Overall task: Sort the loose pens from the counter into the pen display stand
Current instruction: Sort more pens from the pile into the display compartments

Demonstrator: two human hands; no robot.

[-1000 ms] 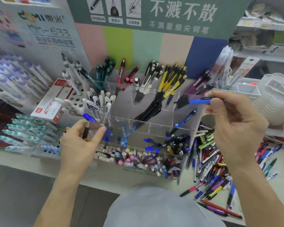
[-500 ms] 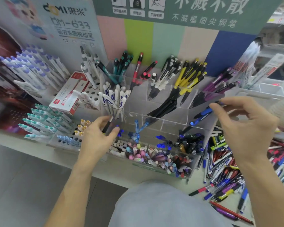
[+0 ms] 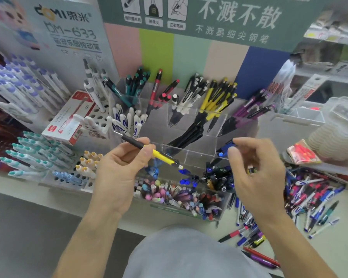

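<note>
Since half a second ago, the left hand (image 3: 119,169) is now lifting a yellow-and-black pen (image 3: 149,151) above the clear display stand (image 3: 201,155), pinching it between thumb and fingers. Its tip is pointing toward the white pens at the left. The right hand (image 3: 255,173) is hanging over the right compartments with fingers loosely curled, and it seems to be holding nothing. Many compartments are already holding sorted pens, with matching yellow pens (image 3: 215,99) in the back row. A big loose pile (image 3: 301,199) is still lying on the counter (image 3: 346,233) at the right, so I judge much work remains.
</note>
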